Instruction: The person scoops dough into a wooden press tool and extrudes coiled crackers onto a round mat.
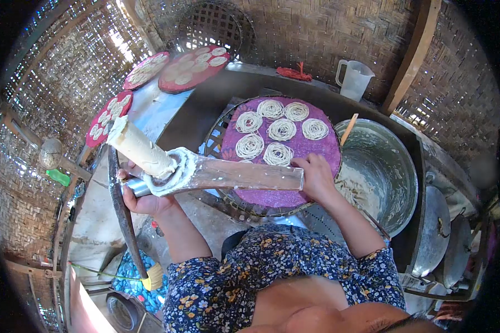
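Note:
My left hand [153, 204] is closed around the metal cylinder [138, 187] under the ring end of a wooden noodle press [244, 174]. A thick roll of pale dough [140, 145] leans up and left out of the dough-smeared ring. At the other end, my right hand [318, 176] grips the wooden handle, some fingers hidden behind it. Just beyond the press, several round nests of pale noodle strands [281, 130] lie on a purple sheet [311, 155] over a round woven tray [206, 147]. The press covers part of that sheet.
To the right stands a large metal pot [403, 194] with batter residue and a wooden stick [349, 129]. A plastic jug [356, 80] is at the back. Red discs [178, 87] bearing more nests lie back left. A dark wooden pole [122, 211] slants beside my left hand.

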Demonstrator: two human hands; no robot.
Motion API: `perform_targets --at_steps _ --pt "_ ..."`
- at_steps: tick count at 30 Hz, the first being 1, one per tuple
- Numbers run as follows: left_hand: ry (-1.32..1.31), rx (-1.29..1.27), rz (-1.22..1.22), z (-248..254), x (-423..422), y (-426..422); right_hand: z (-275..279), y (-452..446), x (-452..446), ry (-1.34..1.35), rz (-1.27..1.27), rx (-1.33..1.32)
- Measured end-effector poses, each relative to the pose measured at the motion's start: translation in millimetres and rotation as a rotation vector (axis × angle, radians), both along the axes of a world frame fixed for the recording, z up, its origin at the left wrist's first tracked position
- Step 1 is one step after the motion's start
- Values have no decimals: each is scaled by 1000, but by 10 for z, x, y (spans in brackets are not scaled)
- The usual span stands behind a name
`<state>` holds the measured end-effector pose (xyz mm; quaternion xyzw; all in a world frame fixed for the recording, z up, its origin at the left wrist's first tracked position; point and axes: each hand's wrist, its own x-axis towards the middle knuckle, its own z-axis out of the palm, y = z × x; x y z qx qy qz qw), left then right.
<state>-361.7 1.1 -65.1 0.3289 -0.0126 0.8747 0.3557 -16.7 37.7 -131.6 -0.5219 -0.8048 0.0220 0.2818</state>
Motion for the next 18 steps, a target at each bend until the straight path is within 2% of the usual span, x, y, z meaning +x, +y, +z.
perform_targets --at_steps 5,11,18 --pt "15 19 -24 -4 7 -10 22 -17 13 -25 53 -15" --pt "35 -6 12 -10 5 -10 0 36 7 21 6 27" --pt "3 -17 16 -74 -57 7 -43 84 55 -80 -48 25"
